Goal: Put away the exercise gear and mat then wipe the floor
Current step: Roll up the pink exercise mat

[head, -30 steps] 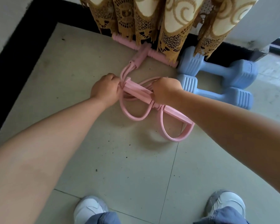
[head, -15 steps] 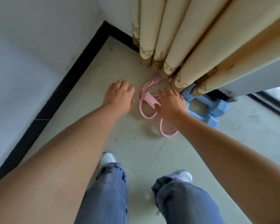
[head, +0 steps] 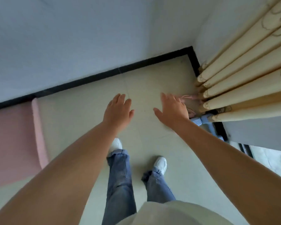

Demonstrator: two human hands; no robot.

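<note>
Fingers straight and loosely spread on both the left hand [head: 118, 109] and the right hand [head: 173, 109], holding nothing above the floor [head: 152, 82]. The pink resistance band [head: 189, 97] and blue dumbbells [head: 201, 121] lie under the curtain [head: 242, 82]; the pink mat [head: 15, 138] lies left.

Matt tiled floor [head: 152, 82], soft cloth curtain [head: 243, 82], ribbed plastic dumbbell [head: 197, 121].

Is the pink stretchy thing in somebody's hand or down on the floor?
On the floor. The pink resistance band lies by the curtain; the left hand and right hand are spread flat and hold nothing.
</note>
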